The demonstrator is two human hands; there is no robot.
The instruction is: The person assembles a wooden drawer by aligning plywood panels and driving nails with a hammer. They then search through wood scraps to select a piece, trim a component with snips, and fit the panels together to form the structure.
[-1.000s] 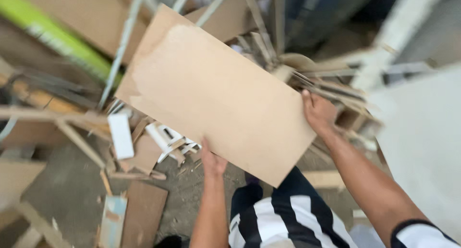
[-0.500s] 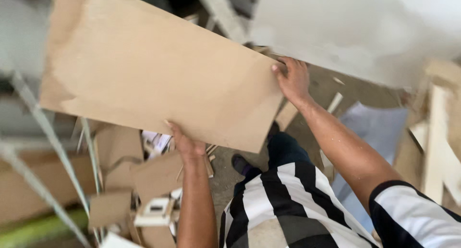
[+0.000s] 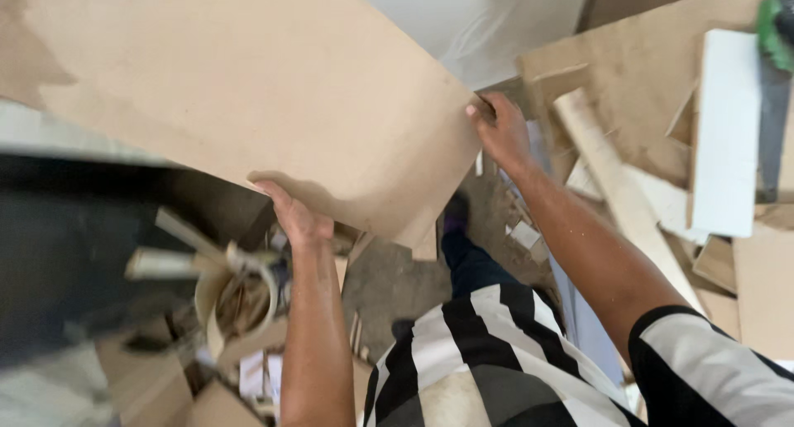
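Observation:
A large flat tan fibreboard panel [image 3: 248, 96] fills the upper left of the head view, held up in the air. My left hand [image 3: 294, 216] grips its near edge from below, thumb on top. My right hand [image 3: 500, 129] grips its right edge, fingers curled over the rim. Below I see my black-and-white striped shirt [image 3: 496, 361] and dark trousers, with one foot on the dusty floor.
Offcuts of board and wooden strips [image 3: 616, 195] lie heaped at the right, with a white panel [image 3: 728, 129] and a green-handled saw [image 3: 776, 30]. At lower left are cardboard scraps and a roll of edge banding [image 3: 236, 299]. A bare patch of floor [image 3: 389, 286] lies under the panel.
The view and the panel have swung to the left; the panel now sits higher and closer to the camera. Both hands keep their hold on the same edges.

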